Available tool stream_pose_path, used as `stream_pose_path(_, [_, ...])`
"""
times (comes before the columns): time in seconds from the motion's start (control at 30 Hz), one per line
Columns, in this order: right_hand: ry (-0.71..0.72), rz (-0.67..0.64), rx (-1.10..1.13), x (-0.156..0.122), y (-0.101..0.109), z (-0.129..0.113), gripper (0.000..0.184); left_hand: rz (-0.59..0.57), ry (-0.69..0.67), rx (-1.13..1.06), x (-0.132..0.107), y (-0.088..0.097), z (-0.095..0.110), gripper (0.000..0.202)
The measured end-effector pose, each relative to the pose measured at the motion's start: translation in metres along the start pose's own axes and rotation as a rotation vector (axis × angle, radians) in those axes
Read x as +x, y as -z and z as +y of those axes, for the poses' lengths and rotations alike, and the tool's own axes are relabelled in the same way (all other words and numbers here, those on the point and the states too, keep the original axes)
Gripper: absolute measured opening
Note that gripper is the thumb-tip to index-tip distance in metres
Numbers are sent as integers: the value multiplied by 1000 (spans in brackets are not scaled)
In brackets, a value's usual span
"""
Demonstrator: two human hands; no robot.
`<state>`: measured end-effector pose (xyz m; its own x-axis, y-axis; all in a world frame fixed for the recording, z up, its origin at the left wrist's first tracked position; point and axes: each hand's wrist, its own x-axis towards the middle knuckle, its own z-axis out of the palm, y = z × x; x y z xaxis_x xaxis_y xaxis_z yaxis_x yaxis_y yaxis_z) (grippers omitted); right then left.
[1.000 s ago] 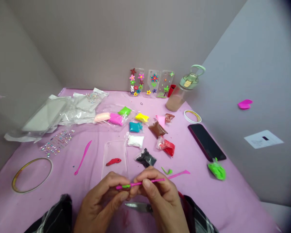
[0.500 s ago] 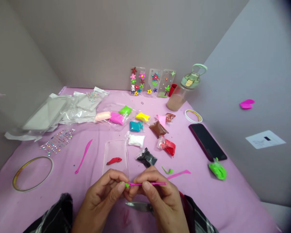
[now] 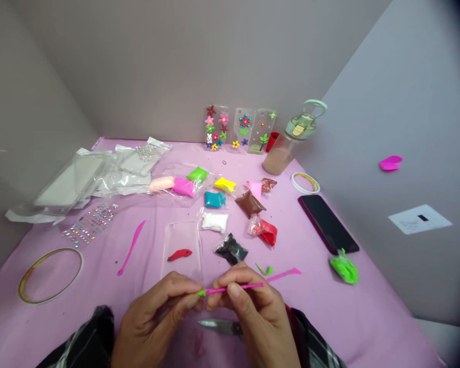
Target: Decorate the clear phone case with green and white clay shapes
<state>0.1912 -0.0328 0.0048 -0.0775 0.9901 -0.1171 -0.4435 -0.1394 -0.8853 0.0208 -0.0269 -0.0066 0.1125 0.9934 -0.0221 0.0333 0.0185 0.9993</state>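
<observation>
My right hand (image 3: 249, 312) pinches a thin pink modelling tool (image 3: 233, 288) held level just above the pink table. My left hand (image 3: 157, 319) is closed beside it, fingertips pinching a small bit of green clay (image 3: 201, 293) at the tool's left tip. Just beyond my hands lies a clear phone case (image 3: 182, 248) with a red clay shape (image 3: 179, 254) on it. Small bags of clay in several colours (image 3: 214, 199) are spread past the case. A metal blade (image 3: 218, 327) lies under my hands.
A dark phone (image 3: 327, 224) and a bag of green clay (image 3: 343, 269) lie to the right, with a bottle (image 3: 291, 140) and decorated cases (image 3: 239, 130) at the back wall. Left are gem stickers (image 3: 88, 225), plastic packaging (image 3: 84, 179), a tape ring (image 3: 49, 273) and another pink tool (image 3: 131, 248).
The pink tool has slid a little to the right through my fingers, so the green clay now sits at its left tip. Both hands stay in place.
</observation>
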Motion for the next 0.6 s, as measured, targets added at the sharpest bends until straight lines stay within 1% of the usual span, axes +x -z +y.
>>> stream_pose_path(0.13, [19,14,6,-1,0,-1,14,63,62,-14,0,0,0,10])
stream_pose_path(0.2, [26,16,27,-2,0,-2,14,41,75,-24,0,1,-1,10])
stream_pose_path(0.3, [19,6,48,-1,0,-2,14,-8,49,-14,2,4,-2,7])
stream_pose_path(0.37, [30,12,50,0,1,-1,13,-8,51,-2,2,7,-4,7])
stream_pose_path(0.43, [46,20,53,1,1,0,12,-2,87,2,1,9,-6,6])
stream_pose_path(0.53, [40,13,45,2,2,1,13,-11,141,-30,1,11,-8,24])
stream_pose_path(0.57, [33,4,45,3,2,1,13,-22,131,-47,1,10,-8,25])
stream_pose_path(0.6, [27,-8,48,3,1,1,14,-37,105,-57,2,10,-8,20])
